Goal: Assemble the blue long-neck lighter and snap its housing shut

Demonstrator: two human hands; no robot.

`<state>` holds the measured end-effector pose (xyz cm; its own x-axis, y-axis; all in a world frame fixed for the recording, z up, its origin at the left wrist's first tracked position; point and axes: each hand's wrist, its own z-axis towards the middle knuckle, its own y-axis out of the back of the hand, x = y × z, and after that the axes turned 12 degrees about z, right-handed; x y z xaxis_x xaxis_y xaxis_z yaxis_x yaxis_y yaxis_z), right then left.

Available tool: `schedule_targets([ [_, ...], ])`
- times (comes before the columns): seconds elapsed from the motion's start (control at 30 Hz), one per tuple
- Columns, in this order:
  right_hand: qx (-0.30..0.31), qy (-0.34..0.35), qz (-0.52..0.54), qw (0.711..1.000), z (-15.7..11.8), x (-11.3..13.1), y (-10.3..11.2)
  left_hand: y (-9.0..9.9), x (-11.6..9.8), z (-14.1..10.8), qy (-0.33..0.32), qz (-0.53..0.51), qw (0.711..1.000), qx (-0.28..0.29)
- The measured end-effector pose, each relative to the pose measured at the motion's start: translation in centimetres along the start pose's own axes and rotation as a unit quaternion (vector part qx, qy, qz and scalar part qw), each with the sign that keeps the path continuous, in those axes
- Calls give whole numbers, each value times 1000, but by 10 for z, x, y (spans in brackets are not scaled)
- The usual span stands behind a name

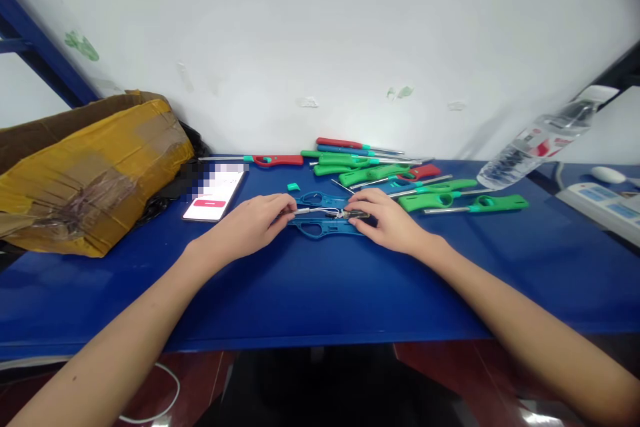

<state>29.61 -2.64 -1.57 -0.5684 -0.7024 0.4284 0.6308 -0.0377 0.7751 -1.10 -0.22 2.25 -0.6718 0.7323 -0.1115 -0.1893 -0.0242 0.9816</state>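
Observation:
Two blue lighter shell halves lie side by side on the blue table, their insides facing up. Between my hands, over the shells, runs a lighter's inner assembly with white wire and a dark part at its right end. My left hand pinches the assembly's slim left end between thumb and fingers. The dark right end is in the closed fingers of my right hand, which also rests by the shells. A small teal piece lies just behind the shells.
Several green, red and blue long lighters are heaped at the back. A phone and a taped cardboard box are at the left. A water bottle and a white device stand at the right, before the wall.

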Motion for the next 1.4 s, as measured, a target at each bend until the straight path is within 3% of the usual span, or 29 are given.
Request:
schedule_targets([
  [0.3, -5, -13, -2, 1000, 3, 2, 1, -4, 3, 0, -14, -12, 999, -31],
  [0.57, -53, 4, -14, 998, 0, 11, 14, 3, 2, 2, -12, -38, 999, -27],
  [0.93, 41, 4, 34, 999, 0, 12, 10, 8, 9, -1, -39, -43, 996, 72],
  [1.4, 45, -6, 8, 999, -1, 7, 12, -5, 5, 2, -47, 19, 998, 25],
])
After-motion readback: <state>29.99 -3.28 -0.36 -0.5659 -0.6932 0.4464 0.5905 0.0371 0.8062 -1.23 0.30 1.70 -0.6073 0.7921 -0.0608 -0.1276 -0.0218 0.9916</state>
